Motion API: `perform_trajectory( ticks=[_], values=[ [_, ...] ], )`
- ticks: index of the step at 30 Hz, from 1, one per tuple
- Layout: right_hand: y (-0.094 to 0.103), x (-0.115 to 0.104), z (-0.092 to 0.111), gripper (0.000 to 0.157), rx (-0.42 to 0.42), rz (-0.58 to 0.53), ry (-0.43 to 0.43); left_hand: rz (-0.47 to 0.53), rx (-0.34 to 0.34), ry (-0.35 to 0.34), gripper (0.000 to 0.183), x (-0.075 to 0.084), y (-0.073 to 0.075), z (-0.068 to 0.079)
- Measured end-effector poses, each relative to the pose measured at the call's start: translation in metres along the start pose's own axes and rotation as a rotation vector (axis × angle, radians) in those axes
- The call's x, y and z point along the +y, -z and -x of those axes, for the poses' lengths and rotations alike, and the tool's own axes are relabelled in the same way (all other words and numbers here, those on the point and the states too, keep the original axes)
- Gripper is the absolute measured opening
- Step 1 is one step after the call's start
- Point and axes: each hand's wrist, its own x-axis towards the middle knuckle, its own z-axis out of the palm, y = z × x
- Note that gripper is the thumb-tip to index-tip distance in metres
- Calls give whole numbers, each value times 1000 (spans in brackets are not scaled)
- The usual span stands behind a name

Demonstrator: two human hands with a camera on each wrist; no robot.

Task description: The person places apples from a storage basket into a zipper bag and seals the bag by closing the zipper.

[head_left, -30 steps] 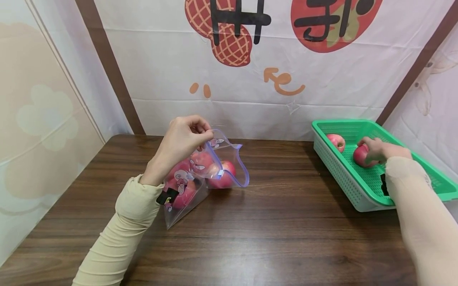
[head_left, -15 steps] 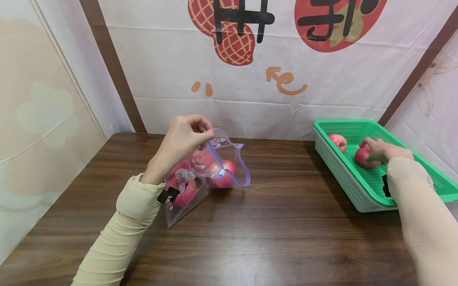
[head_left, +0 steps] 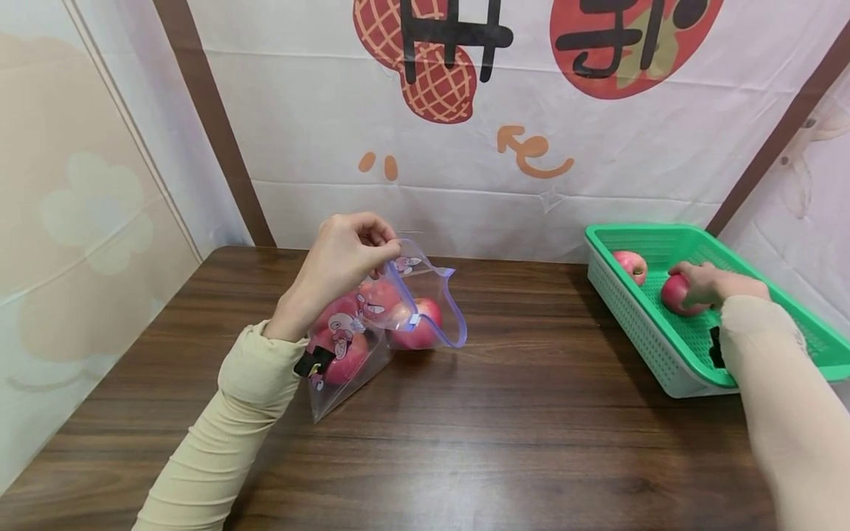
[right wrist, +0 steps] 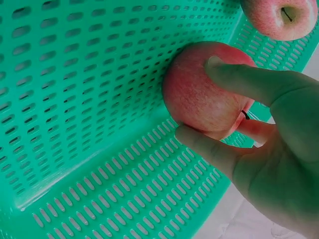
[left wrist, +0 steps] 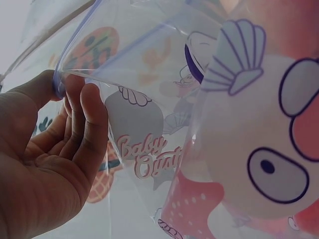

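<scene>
My left hand (head_left: 348,247) pinches the rim of a clear zip bag (left wrist: 144,119) between thumb and fingertips, lifting that edge so the mouth gapes. The bag has a purple zip strip, a white slider and printed cartoon figures. Several red apples (head_left: 417,324) lie inside it on the table. Over at the right, my right hand (head_left: 707,282) reaches into a green basket (head_left: 627,324). Thumb and fingers grip a red apple (right wrist: 209,92) there, close to the basket's perforated wall; its stem shows between the fingers.
A second apple (head_left: 631,267) sits in the basket's far left corner, stem visible. The basket stands at the right side of the brown wooden table (head_left: 505,435). Behind the table hangs a printed white cloth (head_left: 451,214), with more cloth at both sides.
The whole head view has shifted slightly. Both hands keep nearly the same places, the left on the bag's rim and the right on the apple in the basket.
</scene>
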Motion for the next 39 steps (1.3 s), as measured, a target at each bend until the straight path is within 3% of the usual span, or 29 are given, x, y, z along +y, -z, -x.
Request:
perform_trajectory(
  ticks=[5, 12, 18, 24, 29, 33, 39],
  values=[
    [3, 0, -1, 70, 49, 1, 53, -3, 2, -2, 6, 0, -1, 0],
    [17, 1, -4, 68, 236, 74, 152, -6, 16, 4, 6, -2, -1, -2],
    [33, -6, 1, 71, 365, 50, 185, -4, 26, 9, 6, -1, -1, -3],
    [54, -23, 9, 69, 519, 59, 253, 3, 42, -9, 6, 2, 4, -5],
    [71, -43, 16, 69, 628, 49, 308, 10, 98, -36, 7, 7, 10, -6],
    [81, -58, 24, 70, 672, 35, 322, 11, 149, -50, 8, 12, 14, -8],
    [92, -76, 38, 73, 713, -16, 319, 1, 172, -62, 8, 17, 17, -9]
  ],
)
